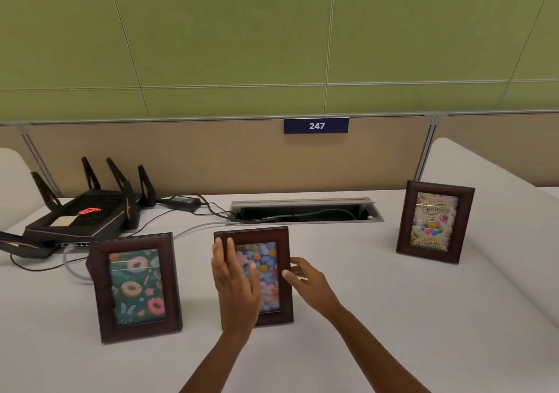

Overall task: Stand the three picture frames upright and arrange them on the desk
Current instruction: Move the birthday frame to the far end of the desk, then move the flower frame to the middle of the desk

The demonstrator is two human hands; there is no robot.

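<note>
Three dark wooden picture frames stand upright on the white desk (pixel 363 317). The donut frame (pixel 136 287) is at the left, the flower frame (pixel 272 271) in the middle, the birthday frame (pixel 434 222) farther back at the right. My left hand (pixel 234 287) is spread flat in front of the flower frame's left side, fingers apart, covering part of the picture. My right hand (pixel 305 277) is at that frame's right edge, fingers loosely apart and touching or nearly touching the wood. Neither hand visibly grips it.
A black router (pixel 81 214) with several antennas sits at the back left, with cables (pixel 193 208) trailing over the desk. An open cable tray (pixel 305 211) is set into the desk behind the middle frame. A beige partition (pixel 211 157) bounds the back.
</note>
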